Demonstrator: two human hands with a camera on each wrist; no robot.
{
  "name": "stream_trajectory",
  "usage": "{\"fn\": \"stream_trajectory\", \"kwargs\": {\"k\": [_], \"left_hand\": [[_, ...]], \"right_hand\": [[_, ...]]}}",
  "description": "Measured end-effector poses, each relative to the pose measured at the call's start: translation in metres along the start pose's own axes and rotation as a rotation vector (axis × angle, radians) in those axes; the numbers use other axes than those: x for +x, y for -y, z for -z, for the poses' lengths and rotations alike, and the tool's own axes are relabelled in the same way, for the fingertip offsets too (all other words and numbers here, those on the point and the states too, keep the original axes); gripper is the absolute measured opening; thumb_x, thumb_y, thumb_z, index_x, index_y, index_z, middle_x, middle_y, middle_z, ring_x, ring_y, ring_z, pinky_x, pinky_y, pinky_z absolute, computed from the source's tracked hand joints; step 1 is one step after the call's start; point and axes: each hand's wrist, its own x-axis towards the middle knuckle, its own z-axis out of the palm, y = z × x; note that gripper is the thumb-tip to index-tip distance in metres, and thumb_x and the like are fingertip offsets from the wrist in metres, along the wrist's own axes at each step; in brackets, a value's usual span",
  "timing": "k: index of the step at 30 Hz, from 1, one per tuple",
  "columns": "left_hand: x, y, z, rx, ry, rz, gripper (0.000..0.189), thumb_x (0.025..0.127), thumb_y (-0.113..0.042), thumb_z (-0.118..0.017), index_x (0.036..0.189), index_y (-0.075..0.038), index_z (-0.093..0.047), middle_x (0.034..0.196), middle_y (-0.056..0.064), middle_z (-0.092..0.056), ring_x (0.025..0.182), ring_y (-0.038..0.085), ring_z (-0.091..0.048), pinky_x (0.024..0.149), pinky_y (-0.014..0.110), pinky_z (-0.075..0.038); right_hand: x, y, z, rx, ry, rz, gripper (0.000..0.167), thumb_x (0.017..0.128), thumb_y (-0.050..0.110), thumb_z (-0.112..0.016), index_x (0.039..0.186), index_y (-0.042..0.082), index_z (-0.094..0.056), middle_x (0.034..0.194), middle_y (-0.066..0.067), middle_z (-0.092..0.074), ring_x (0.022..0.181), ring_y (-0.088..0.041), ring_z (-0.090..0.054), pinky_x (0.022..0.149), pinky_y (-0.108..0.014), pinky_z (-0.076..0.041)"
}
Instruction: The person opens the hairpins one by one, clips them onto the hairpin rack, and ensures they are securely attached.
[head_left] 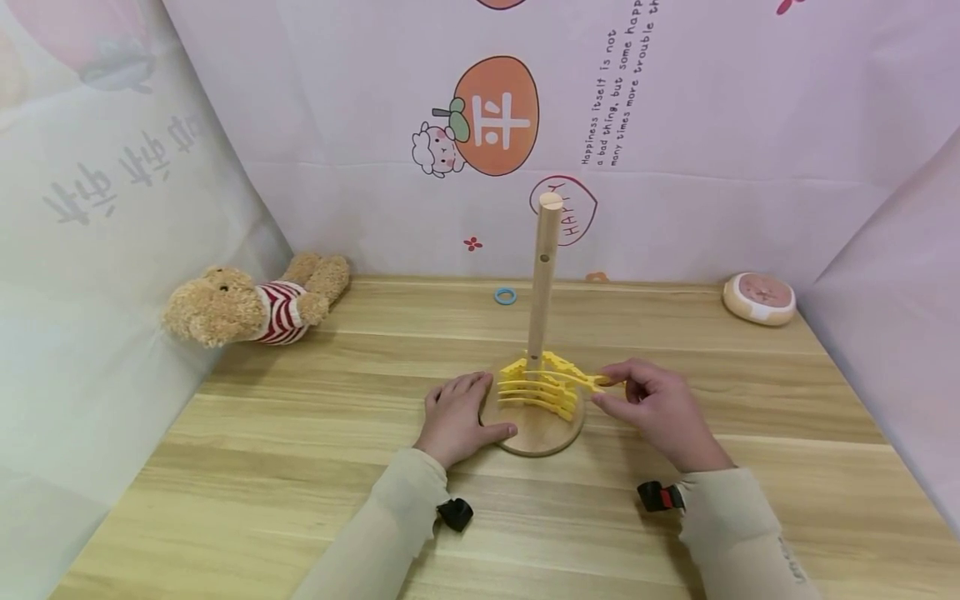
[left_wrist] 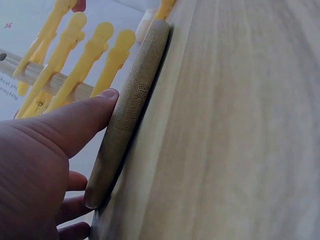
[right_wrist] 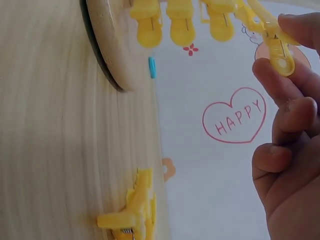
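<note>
A round wooden stand [head_left: 536, 442] with an upright post [head_left: 543, 283] stands on the table. Several long, curved yellow clips [head_left: 536, 392] sit one above another around the lower post; the left wrist view shows their rounded ends [left_wrist: 120, 45]. My left hand [head_left: 459, 421] holds the base's left rim, thumb [left_wrist: 95, 110] at the near edge and fingers around the side. Between thumb and fingertips, my right hand [head_left: 660, 408] pinches the end of the uppermost yellow clip [right_wrist: 281, 52], whose other end reaches the post. Whether its jaws close around the post, I cannot tell.
Another yellow clip [right_wrist: 132, 212] lies on the table right of the stand, mostly hidden by my right hand in the head view. Behind the post is a small blue ring [head_left: 506, 296]. A teddy bear [head_left: 262, 304] lies back left; a round cream-and-brown object [head_left: 760, 298] sits back right.
</note>
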Motion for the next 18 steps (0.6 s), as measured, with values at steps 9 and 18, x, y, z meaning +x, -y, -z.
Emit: {"fn": "stream_trajectory", "kwargs": {"k": [9, 18], "left_hand": [[0.000, -0.001, 0.002, 0.052, 0.013, 0.002, 0.091, 0.084, -0.065, -0.070, 0.154, -0.014, -0.042, 0.157, 0.006, -0.041, 0.145, 0.030, -0.034, 0.113, 0.062, -0.019], [0.001, -0.002, 0.002, 0.071, 0.018, -0.002, 0.091, 0.084, -0.065, -0.069, 0.154, -0.015, -0.041, 0.157, 0.006, -0.040, 0.144, 0.030, -0.034, 0.113, 0.062, -0.019]], "right_hand": [[0.002, 0.004, -0.011, 0.002, -0.050, 0.043, 0.017, 0.086, 0.019, -0.082, 0.101, 0.014, -0.076, 0.070, 0.002, -0.052, 0.061, -0.013, -0.046, 0.049, -0.024, -0.038], [0.003, 0.004, -0.017, -0.009, -0.069, 0.063, 0.018, 0.085, 0.017, -0.082, 0.102, 0.014, -0.076, 0.073, 0.003, -0.054, 0.062, -0.011, -0.046, 0.049, -0.023, -0.037]]}}
